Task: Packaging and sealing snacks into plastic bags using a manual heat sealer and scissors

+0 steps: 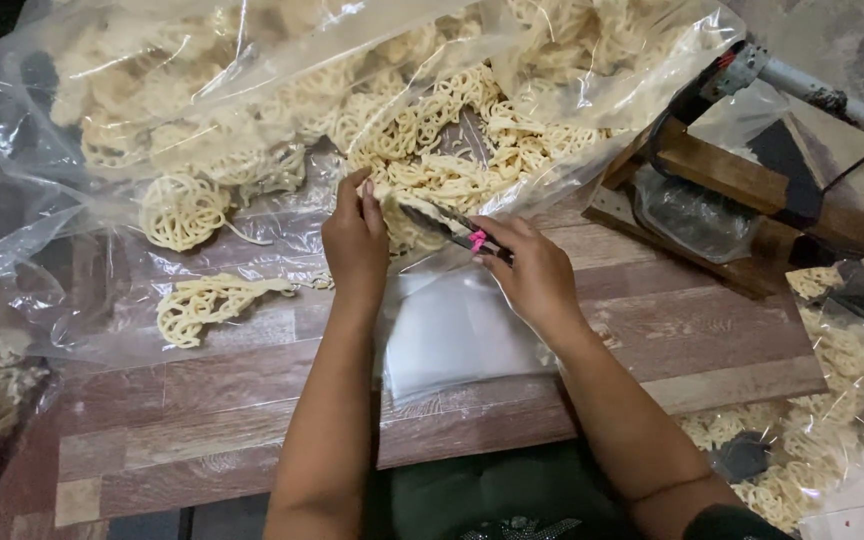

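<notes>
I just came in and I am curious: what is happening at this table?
A person works at a wooden table. The left hand holds a pale lattice cracker at the mouth of a big clear plastic bag full of such crackers. The right hand grips metal tongs closed on the same cracker. Flat small clear bags lie below the hands.

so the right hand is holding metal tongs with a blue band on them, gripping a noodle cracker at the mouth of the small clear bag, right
Not quite: the band on the tongs is pink, not blue, as the head view shows. The rest holds: the right hand holds the metal tongs, gripping a noodle cracker at the mouth of the small clear bag, with the left hand alongside.
</notes>
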